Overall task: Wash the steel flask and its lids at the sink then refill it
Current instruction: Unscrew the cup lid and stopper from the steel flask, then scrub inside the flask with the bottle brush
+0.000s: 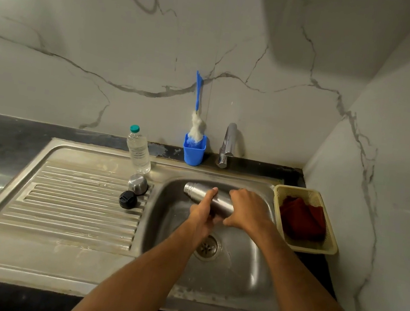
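Sink [243, 270]: steel basin with a drain at its bottom; ribbed drainboard [74, 206] to its left.
Left hand [202, 213]: fingers curled round the flask's middle, thumb over the top.
Right hand [246, 209]: wrapped round the flask's base end.
Flask [200, 192]: steel, lidless, held on its side above the basin, open mouth pointing left.
Black lid [128, 199]: on the drainboard, beside the basin's edge.
Steel lid [138, 184]: just behind the black lid, apparently touching it.
Basket [328, 243]: cream plastic, on the table right of the sink, holding a red cloth [302, 217].
Bottle [138, 149]: clear plastic, green cap, upright on the sink's back rim.
Cup [194, 152]: blue, by the wall, holding a blue-handled brush [196, 107].
Tap [227, 145]: chrome, right of the cup.
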